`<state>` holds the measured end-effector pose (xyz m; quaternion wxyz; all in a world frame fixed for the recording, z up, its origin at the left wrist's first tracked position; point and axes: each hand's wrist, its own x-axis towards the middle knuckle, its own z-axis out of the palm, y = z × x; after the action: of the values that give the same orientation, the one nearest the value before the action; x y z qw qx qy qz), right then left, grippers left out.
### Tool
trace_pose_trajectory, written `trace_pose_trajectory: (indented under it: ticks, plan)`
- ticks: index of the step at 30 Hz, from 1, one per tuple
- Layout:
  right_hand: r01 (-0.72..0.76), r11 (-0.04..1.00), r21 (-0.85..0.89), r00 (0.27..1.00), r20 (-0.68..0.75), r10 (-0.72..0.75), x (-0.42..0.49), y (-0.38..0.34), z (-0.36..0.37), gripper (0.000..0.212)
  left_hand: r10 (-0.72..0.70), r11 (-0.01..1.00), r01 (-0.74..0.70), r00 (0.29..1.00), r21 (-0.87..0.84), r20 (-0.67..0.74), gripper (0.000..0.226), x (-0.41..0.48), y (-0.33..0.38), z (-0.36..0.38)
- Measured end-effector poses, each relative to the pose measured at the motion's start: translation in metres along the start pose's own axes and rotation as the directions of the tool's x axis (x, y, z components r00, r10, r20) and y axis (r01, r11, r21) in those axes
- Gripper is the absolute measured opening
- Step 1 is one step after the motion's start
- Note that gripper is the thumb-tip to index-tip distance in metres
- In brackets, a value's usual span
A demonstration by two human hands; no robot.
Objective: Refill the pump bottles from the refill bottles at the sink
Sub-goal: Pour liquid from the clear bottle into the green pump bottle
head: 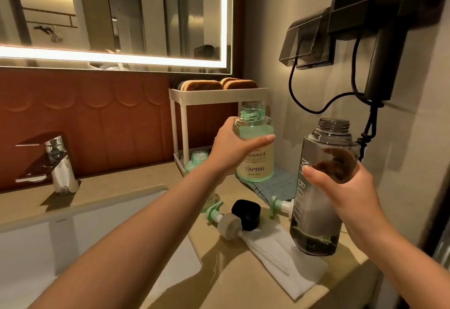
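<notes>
A beige counter (243, 282) runs into a corner beneath a lit mirror (97, 11), with a white sink (36, 247) and chrome faucet (60, 162) well to the left of both hands.

The left hand (233, 148) grips the shoulder of an uncapped green pump bottle (255, 162), thumb across its front, holding it upright above the counter. Just to its right, the right hand (341, 191) wraps around the middle of an uncapped grey refill bottle (316, 216). That bottle is near upright, with dark liquid low inside. Its base is at a white cloth (280, 255); contact there is unclear.

Below and between the grips lie two green pump heads (214, 211), a grey cap (229, 226) and a black cap (246, 213). A second green bottle (199, 160) stands behind the left wrist. A white rack (219, 94) is close behind the left grip. A hair dryer (389, 28) hangs on the wall above the right grip, its cord just behind the grey bottle.
</notes>
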<state>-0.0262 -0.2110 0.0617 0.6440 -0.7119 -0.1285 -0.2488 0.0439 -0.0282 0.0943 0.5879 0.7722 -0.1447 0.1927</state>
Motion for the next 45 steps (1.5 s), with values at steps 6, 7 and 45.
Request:
trace_pose_trajectory:
  ticks: [6,7,45]
  plan:
    - [0.007,1.0,0.001,0.999,0.044,-0.007,-0.019,-0.015,0.008,0.047,-0.011,1.0,0.012,0.998,-0.023,0.061,0.066,-0.063,0.022,-0.034]
    - [0.005,1.0,0.0,0.998,0.064,-0.005,-0.025,-0.019,0.01,0.049,-0.027,0.999,0.029,0.997,-0.021,0.065,0.07,-0.077,0.022,-0.041]
    - [0.246,0.914,-0.321,0.889,0.451,-0.081,-0.135,-0.03,0.043,0.06,-0.051,0.998,0.041,0.962,-0.041,-0.267,0.076,-0.255,-0.038,-0.066]
